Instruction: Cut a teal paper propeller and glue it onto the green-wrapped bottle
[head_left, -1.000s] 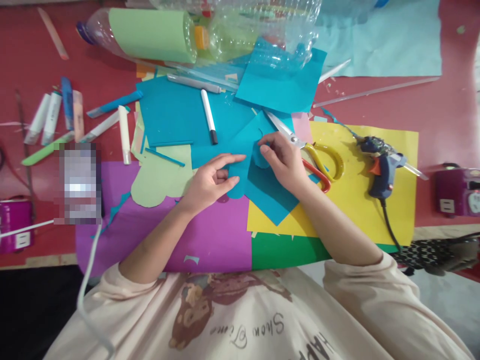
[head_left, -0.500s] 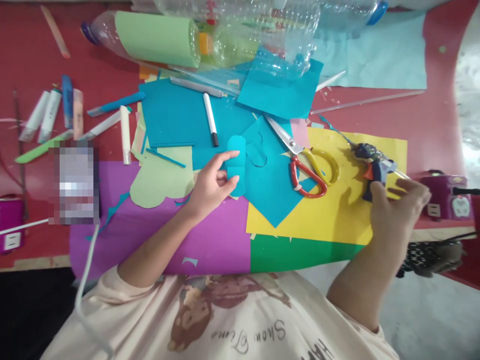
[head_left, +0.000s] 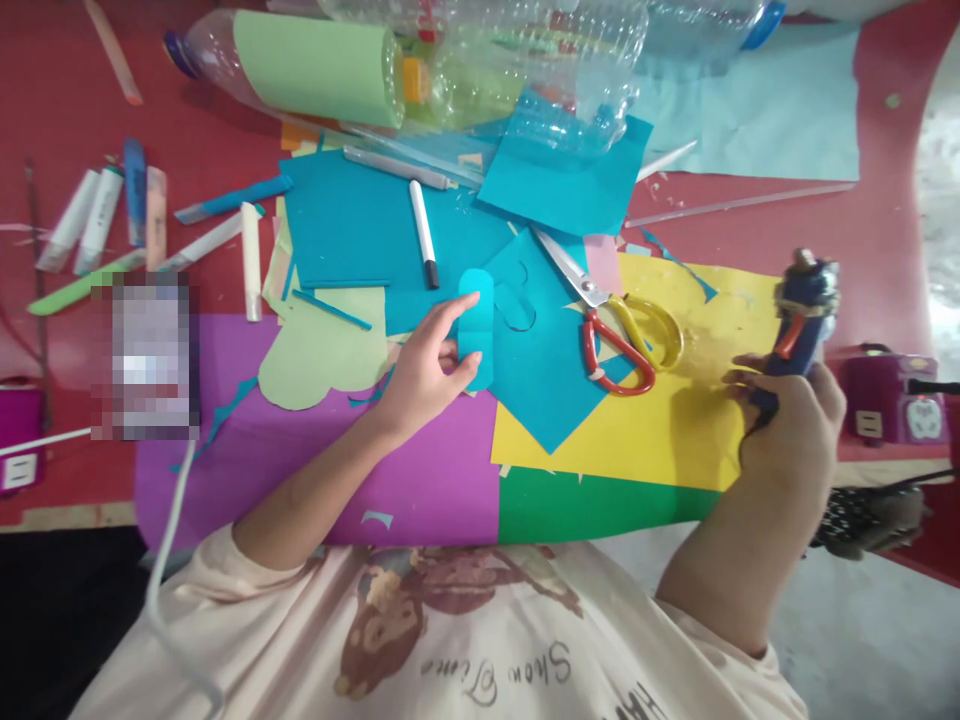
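Note:
My left hand [head_left: 431, 365] pinches a small blue paper strip [head_left: 475, 335] with rounded ends and a crease across it, thumb and fingers at its left edge. Just right of it is a blue paper sheet [head_left: 551, 400] with curved outlines drawn on it. In my right hand [head_left: 795, 420] is a dark blue glue gun [head_left: 804, 310] with an orange trigger, nozzle end pointing away from me, raised above the yellow paper's right side. Scissors [head_left: 600, 300] with red and yellow handles lie partly open between my hands.
Clear plastic bottles [head_left: 540, 80], one wrapped in a green sheet [head_left: 319, 70], lie along the back. Markers [head_left: 97, 225] are scattered at the left near a phone [head_left: 154, 355] with a white cable. A purple socket box [head_left: 892, 395] stands at the right edge.
My right hand has closed round the glue gun and lifted it from the yellow paper, turning its nozzle end away from me. My left hand keeps its hold on the blue strip.

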